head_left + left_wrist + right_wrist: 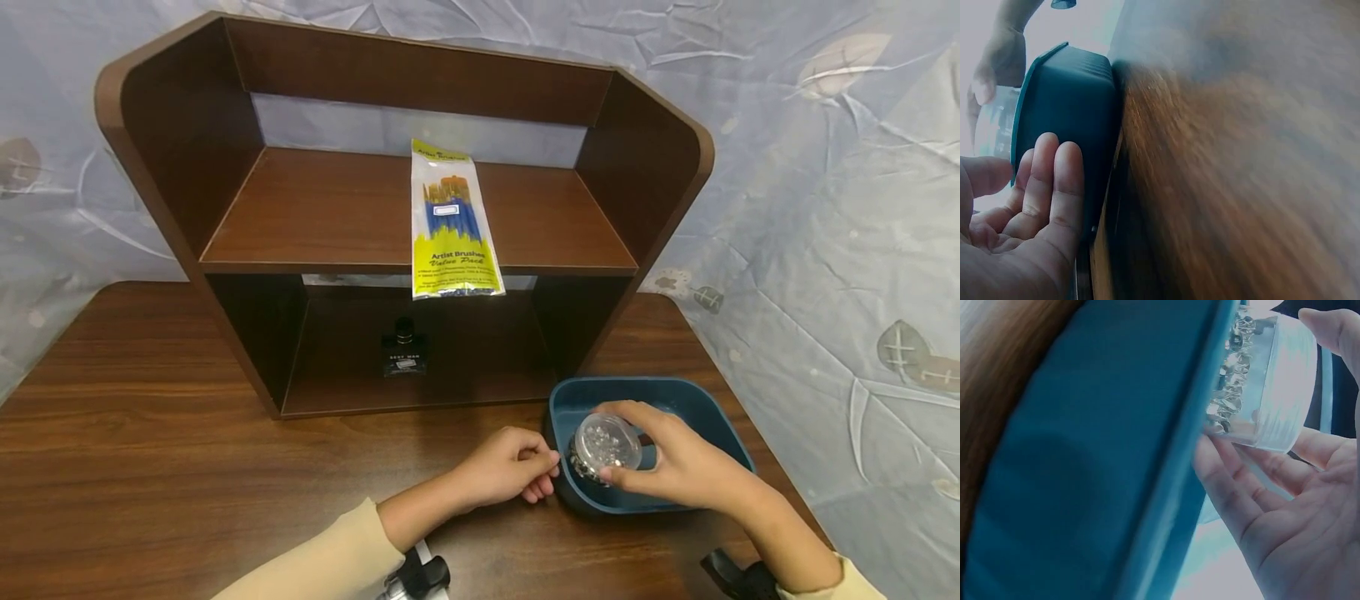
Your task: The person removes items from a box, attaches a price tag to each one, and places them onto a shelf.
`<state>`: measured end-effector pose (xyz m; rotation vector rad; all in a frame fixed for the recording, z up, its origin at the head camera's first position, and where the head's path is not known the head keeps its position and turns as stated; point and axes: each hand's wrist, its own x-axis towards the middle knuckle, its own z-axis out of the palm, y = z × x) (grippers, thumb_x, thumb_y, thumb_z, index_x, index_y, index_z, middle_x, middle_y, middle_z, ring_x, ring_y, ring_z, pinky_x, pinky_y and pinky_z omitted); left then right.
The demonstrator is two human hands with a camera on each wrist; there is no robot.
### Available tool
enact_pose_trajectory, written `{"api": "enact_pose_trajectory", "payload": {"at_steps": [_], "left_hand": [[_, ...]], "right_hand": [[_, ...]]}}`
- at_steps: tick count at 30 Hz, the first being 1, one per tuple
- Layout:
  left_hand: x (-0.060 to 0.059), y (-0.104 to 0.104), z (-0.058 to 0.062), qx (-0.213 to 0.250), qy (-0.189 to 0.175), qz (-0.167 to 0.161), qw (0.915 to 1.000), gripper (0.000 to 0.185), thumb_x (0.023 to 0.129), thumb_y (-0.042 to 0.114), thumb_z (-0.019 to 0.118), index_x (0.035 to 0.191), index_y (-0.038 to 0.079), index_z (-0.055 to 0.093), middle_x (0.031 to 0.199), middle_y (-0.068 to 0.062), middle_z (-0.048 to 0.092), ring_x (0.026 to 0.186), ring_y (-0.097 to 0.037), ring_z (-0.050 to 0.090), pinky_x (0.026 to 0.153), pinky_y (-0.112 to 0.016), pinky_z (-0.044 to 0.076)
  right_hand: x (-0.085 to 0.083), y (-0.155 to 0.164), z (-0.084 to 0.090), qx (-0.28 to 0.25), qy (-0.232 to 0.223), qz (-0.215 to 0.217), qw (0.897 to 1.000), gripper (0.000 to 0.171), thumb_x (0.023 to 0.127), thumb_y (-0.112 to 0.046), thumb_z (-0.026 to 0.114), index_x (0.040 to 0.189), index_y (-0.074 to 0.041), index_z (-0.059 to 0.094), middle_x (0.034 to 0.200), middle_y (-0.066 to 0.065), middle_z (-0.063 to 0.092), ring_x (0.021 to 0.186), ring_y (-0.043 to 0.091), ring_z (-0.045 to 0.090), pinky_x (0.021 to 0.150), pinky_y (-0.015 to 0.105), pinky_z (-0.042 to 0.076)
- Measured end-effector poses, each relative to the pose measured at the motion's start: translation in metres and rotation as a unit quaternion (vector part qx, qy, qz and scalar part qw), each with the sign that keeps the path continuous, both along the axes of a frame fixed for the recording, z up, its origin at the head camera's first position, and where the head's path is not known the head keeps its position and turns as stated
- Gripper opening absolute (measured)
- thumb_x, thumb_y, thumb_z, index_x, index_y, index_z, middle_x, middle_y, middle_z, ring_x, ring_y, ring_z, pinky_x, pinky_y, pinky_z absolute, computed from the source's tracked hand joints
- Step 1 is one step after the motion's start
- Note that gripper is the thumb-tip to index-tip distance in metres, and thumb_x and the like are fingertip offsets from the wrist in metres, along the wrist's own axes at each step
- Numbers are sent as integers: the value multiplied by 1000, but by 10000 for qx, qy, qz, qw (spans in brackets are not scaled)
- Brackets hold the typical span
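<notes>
Two hands work at one blue tub (712, 408) in the head view. The right hand (678, 462) holds one clear jar (603, 443) of shiny beads tilted over the tub's near-left corner, fingers curled round it; the left hand (510, 467) rests against the tub's outer wall, fingers loosely bent and holding nothing. One shelf unit (405, 208) on the table (150, 467) carries one pack of brushes (452, 221), with one dark bottle (405, 350) below.

From the left wrist, the left hand's fingers (1054, 187) lie straight on the tub's wall (1072, 106).

From the right wrist, the jar (1266, 387) sits against the tub's rim (1204, 412), pinched by the fingertips (1222, 469). Such a light grip on a tilted jar could let it slip, and beads might spill if its lid is loose.
</notes>
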<state>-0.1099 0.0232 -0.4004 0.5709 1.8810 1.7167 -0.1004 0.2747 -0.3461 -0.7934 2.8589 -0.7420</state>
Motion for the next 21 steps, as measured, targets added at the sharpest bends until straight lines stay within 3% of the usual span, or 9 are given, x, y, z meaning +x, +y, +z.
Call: {"api": "enact_pose_trajectory", "payload": {"at_steps": [7,12,16,21], "left_hand": [[-6,-21,2,-527,771,50,9956,20,97,8,54,91,-8,65,77,-19,70,61,-14,62,54,-28,57],[-9,-41,5,-885,1184,165,9889,17,96,11,55,92,-2,66,78,-15,71,62,-14,63,52,-21,53],[-7,-58,5,-1242,1620,228,9787,13,95,10,57,91,2,67,76,-12,69,57,-9,58,48,-20,50],[0,-78,4,-1742,2154,220,9606,8,93,13,60,88,10,66,74,0,64,53,-1,48,52,-19,46]], "right_hand": [[4,-15,10,243,106,-26,9996,62,80,-51,74,132,-27,52,128,-17,57,111,4,58,84,28,55],[5,-25,16,321,138,38,9994,62,80,-53,73,133,-27,52,127,-17,56,110,2,57,83,27,55],[5,-32,19,268,105,190,9994,63,80,-52,73,133,-25,52,127,-16,56,108,2,57,80,24,54],[6,-43,19,201,45,380,9991,64,80,-53,73,133,-24,52,127,-16,55,106,2,56,79,22,54]]}}
